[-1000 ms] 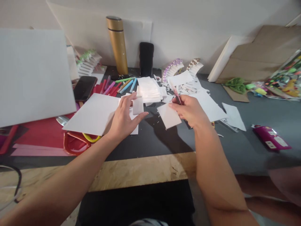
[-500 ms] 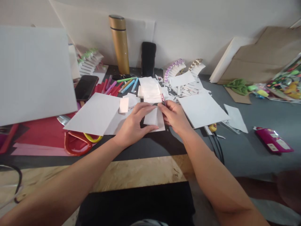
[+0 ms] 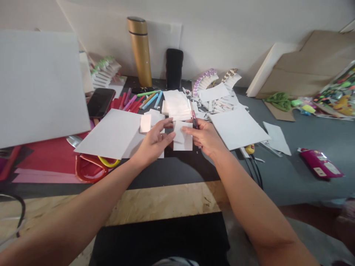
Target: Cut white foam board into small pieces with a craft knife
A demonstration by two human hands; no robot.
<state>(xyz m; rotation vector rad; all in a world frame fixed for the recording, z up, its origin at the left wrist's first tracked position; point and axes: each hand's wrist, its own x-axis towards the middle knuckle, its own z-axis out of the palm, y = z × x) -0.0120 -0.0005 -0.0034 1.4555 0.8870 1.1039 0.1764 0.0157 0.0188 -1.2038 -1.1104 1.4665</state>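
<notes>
Coming together from well apart 1 second ago, the left hand (image 3: 154,144) and right hand (image 3: 206,136) now meet at a white paper piece (image 3: 188,144), in front of the white paper stack (image 3: 177,103) on the worktop (image 3: 144,173). A smaller white layer (image 3: 178,133), flap or separate sheet, covers its left part, so the work seems to be handling 2 layers as 1. The right fingers pinch the piece, a pink-handled tool (image 3: 194,116) tucked alongside, apparently idle. The left fingers are loosely spread, thumb at the left edge; I cannot tell whether they grip.
</notes>
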